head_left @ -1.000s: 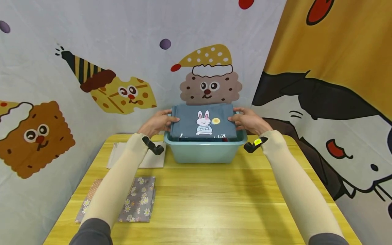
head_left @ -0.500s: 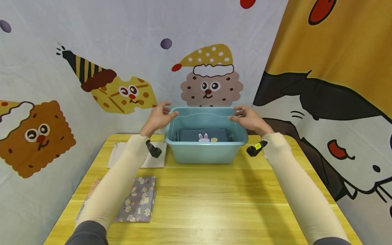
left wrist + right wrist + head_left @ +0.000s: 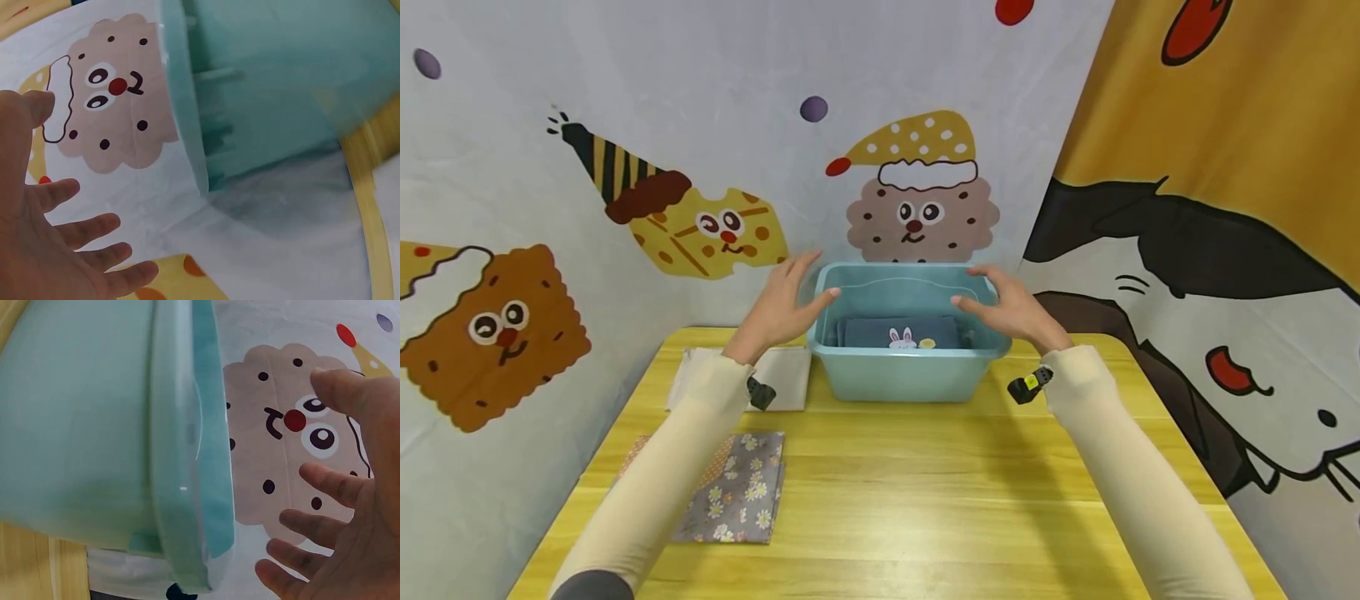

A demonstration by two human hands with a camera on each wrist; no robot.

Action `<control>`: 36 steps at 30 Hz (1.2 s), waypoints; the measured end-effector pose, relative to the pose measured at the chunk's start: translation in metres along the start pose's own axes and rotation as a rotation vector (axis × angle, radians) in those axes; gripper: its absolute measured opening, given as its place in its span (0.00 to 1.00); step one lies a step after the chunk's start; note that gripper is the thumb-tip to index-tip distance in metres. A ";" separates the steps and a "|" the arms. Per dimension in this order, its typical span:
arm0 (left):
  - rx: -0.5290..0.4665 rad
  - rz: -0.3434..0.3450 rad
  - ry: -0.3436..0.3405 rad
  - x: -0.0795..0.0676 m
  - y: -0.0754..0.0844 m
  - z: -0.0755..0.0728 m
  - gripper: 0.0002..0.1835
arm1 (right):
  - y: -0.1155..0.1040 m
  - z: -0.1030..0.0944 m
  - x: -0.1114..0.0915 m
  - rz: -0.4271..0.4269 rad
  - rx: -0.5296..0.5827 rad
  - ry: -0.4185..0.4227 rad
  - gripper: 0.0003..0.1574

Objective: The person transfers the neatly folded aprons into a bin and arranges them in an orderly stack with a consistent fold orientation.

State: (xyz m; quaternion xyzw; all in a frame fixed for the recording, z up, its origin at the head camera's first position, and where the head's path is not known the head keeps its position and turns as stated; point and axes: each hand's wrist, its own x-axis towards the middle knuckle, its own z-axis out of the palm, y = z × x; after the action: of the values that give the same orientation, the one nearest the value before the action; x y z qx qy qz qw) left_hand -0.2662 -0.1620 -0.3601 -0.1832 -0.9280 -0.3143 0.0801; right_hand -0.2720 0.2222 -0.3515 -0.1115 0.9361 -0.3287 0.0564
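Observation:
In the head view, a light teal plastic basin (image 3: 898, 377) stands near the back of the table. Inside it lies a folded dark blue-grey cloth (image 3: 868, 332) printed with a white rabbit; its lower part is hidden by the front wall. My left hand (image 3: 778, 307) is at the basin's left side, thumb and fingers spread, holding nothing. My right hand (image 3: 1017, 308) is over the right rim, fingers extended and likewise holding nothing. Both wrist views show the basin (image 3: 287, 94) apart from the spread fingers of each hand.
Left of the basin lies a folded off-white cloth (image 3: 786, 379). Nearer, partly under my left forearm, is a folded grey daisy-print cloth (image 3: 748, 492) with an orange dotted part. A cartoon-printed curtain (image 3: 715, 92) hangs right behind the wooden table (image 3: 910, 500).
Both hands held the rabbit cloth at the basin's top; it was let go and dropped inside. Since then the hands have stayed by the rim with fingers spreading wider.

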 end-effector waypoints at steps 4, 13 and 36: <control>0.099 0.049 0.033 -0.013 -0.004 -0.001 0.42 | 0.000 0.008 -0.006 -0.071 -0.075 0.039 0.53; 0.234 0.112 0.108 -0.042 -0.017 0.000 0.43 | -0.007 0.030 -0.019 -0.180 -0.176 0.122 0.52; 0.359 -0.015 0.189 -0.111 -0.051 -0.005 0.46 | -0.039 0.090 -0.042 -0.317 -0.285 0.191 0.57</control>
State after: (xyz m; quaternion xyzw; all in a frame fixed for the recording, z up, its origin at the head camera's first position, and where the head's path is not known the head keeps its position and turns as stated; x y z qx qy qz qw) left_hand -0.1838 -0.2350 -0.4133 -0.1287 -0.9588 -0.1604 0.1958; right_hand -0.2084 0.1491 -0.3955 -0.2322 0.9450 -0.2071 -0.1013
